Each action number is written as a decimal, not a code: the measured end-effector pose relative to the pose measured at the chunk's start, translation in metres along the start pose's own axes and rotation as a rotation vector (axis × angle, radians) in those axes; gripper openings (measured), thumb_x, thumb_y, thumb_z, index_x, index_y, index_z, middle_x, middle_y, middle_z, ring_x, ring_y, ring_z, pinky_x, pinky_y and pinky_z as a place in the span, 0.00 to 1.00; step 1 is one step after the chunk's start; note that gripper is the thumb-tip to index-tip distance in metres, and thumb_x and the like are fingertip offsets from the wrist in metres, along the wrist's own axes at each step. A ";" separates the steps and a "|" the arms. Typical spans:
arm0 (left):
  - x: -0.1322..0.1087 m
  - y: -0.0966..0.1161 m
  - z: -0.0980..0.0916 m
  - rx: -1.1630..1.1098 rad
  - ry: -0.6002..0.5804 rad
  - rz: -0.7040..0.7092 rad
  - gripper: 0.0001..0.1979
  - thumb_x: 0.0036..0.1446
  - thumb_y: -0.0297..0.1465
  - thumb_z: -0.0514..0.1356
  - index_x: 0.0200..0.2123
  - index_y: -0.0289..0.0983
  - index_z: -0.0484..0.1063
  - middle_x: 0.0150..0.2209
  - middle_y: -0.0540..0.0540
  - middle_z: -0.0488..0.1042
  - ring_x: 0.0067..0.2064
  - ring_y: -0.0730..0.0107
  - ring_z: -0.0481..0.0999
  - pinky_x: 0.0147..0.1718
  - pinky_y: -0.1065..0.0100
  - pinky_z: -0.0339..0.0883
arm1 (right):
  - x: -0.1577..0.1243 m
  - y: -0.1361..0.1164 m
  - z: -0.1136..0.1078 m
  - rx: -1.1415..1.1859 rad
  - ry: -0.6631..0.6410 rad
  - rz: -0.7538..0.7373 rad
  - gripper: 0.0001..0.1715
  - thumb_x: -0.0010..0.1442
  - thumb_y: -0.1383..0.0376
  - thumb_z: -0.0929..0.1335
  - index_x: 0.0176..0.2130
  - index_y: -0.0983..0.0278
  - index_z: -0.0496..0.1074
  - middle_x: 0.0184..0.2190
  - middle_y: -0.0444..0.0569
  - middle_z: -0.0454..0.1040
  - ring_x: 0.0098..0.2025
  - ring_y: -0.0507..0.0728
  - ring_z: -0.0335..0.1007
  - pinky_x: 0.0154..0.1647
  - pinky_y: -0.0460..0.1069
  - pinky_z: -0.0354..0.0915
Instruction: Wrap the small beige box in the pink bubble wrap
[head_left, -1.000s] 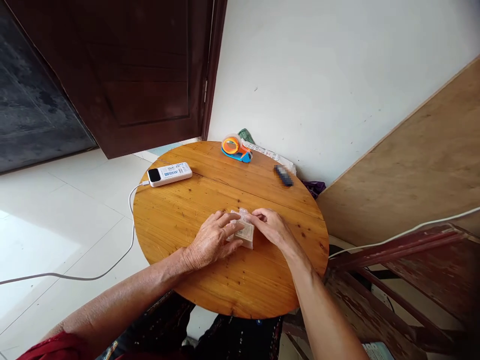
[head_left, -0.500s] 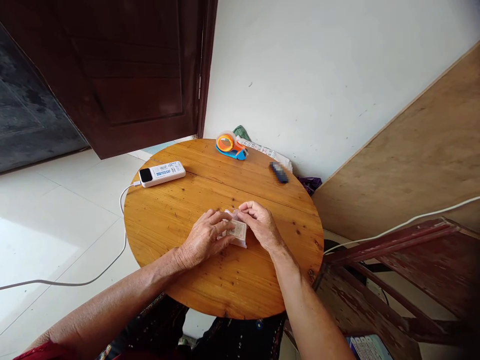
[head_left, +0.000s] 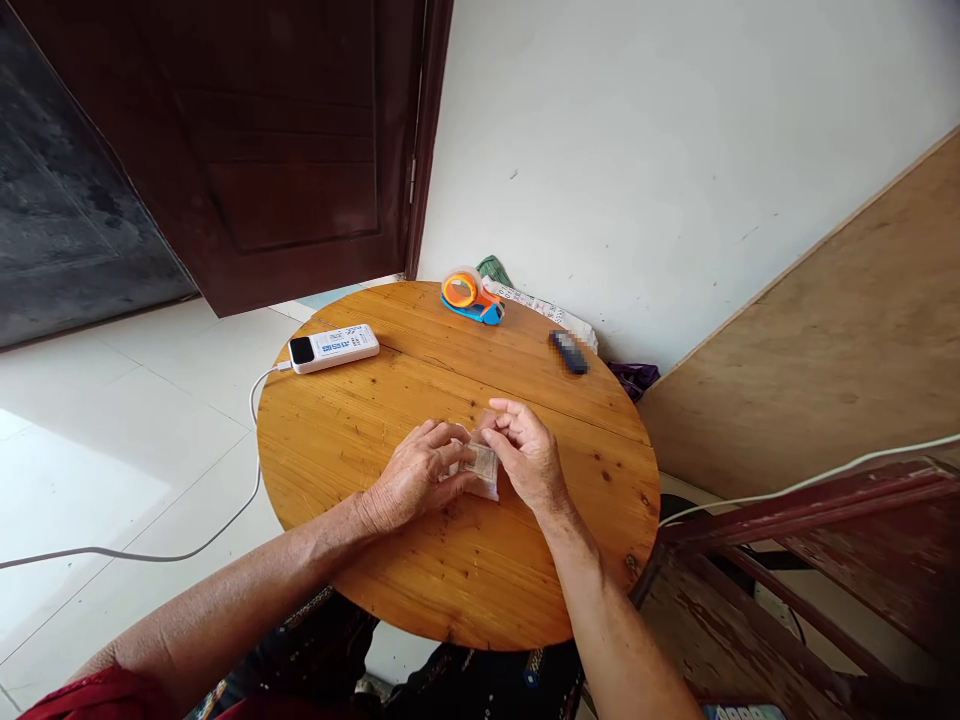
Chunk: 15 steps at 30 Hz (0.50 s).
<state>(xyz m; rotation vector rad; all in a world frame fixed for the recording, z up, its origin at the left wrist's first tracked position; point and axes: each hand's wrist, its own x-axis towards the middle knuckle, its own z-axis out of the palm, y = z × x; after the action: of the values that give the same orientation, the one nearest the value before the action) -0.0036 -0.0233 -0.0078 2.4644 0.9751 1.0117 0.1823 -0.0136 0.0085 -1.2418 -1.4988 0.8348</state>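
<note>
A small pale packet wrapped in clear plastic (head_left: 480, 467) lies near the middle of a round wooden table (head_left: 360, 430). My left hand (head_left: 416, 476) rests on the packet's left side, fingers curled over its edge and holding it down. My right hand (head_left: 525, 452) is on the packet's right side, thumb and fingers pinched at the plastic on its top edge. Much of the packet is hidden under both hands.
A white power bank (head_left: 334, 347) with a white cable (head_left: 187, 545) lies at the table's left rear. An orange and blue tape dispenser (head_left: 470, 297) and a small dark object (head_left: 568, 352) sit at the back. A plywood board (head_left: 840, 320) and red wooden frame (head_left: 810, 540) stand at right.
My right hand has shifted left over the packet, its fingers now pinching at the top edge. My left hand stays on the packet. The view has shifted slightly.
</note>
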 end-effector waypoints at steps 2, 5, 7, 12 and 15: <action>0.000 -0.001 0.001 -0.005 -0.002 -0.002 0.09 0.63 0.37 0.60 0.43 0.40 0.76 0.50 0.42 0.75 0.48 0.61 0.74 0.48 0.58 0.67 | -0.001 -0.001 0.000 -0.013 -0.005 -0.025 0.20 0.56 0.62 0.68 0.49 0.61 0.67 0.31 0.44 0.75 0.31 0.52 0.72 0.36 0.48 0.68; 0.001 -0.002 0.002 0.001 0.000 0.004 0.08 0.63 0.37 0.60 0.41 0.40 0.77 0.49 0.42 0.75 0.47 0.61 0.74 0.47 0.59 0.67 | -0.003 -0.003 -0.002 -0.032 -0.035 -0.052 0.21 0.57 0.63 0.68 0.50 0.61 0.67 0.33 0.45 0.76 0.32 0.52 0.73 0.37 0.48 0.69; 0.002 -0.002 0.003 0.006 0.006 0.008 0.08 0.62 0.36 0.61 0.41 0.41 0.77 0.48 0.42 0.75 0.47 0.62 0.74 0.47 0.59 0.67 | -0.004 -0.004 -0.004 -0.050 -0.053 -0.080 0.21 0.57 0.64 0.68 0.50 0.61 0.66 0.34 0.46 0.76 0.32 0.53 0.74 0.36 0.48 0.70; 0.001 -0.001 0.003 0.015 0.033 -0.012 0.07 0.62 0.36 0.62 0.41 0.41 0.77 0.48 0.42 0.73 0.46 0.62 0.72 0.46 0.60 0.67 | -0.007 -0.010 -0.009 -0.165 -0.141 -0.163 0.19 0.60 0.65 0.66 0.52 0.60 0.66 0.32 0.44 0.75 0.33 0.52 0.74 0.38 0.48 0.71; 0.000 0.000 0.003 0.030 0.061 -0.019 0.07 0.61 0.35 0.62 0.42 0.42 0.77 0.48 0.43 0.73 0.45 0.62 0.71 0.45 0.60 0.67 | -0.010 -0.015 -0.014 -0.264 -0.207 -0.196 0.19 0.62 0.67 0.65 0.53 0.60 0.66 0.33 0.45 0.76 0.35 0.53 0.75 0.41 0.49 0.72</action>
<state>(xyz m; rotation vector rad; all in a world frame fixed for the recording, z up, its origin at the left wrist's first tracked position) -0.0011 -0.0233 -0.0103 2.4571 1.0380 1.0787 0.1909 -0.0280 0.0236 -1.1990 -1.9134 0.6651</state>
